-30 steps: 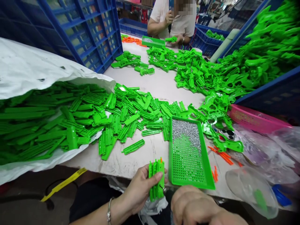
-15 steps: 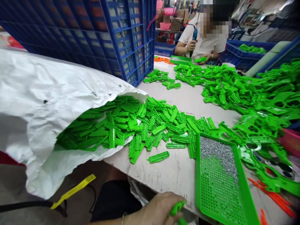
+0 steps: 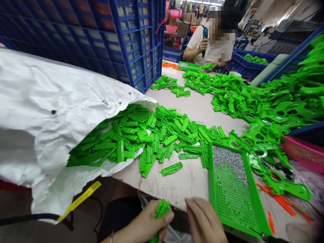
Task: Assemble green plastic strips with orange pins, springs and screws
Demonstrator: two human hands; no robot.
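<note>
My left hand (image 3: 149,221), low in the view at the table's front edge, is wrapped round a green plastic part (image 3: 161,208) that sticks up past the thumb. To its right my right hand (image 3: 204,219) shows its back, with fingers stretched out; no object is visible in it. Beside it lies a green tray (image 3: 211,189) with a perforated bottom and small silver screws (image 3: 227,160) at its far end. Slim green pieces (image 3: 170,168) lie on the table (image 3: 177,187) and spill from a white sack (image 3: 83,91) on the left.
A blue crate (image 3: 126,50) stands behind the sack. Green toy-gun shells (image 3: 240,98) are heaped at the right, near a pink basket (image 3: 301,152) and orange strips (image 3: 278,200). Across the table a person (image 3: 215,47) holds a power screwdriver (image 3: 204,37).
My left hand has moved left and up with the green part. My right hand has come into view. The camera view has turned slightly right.
</note>
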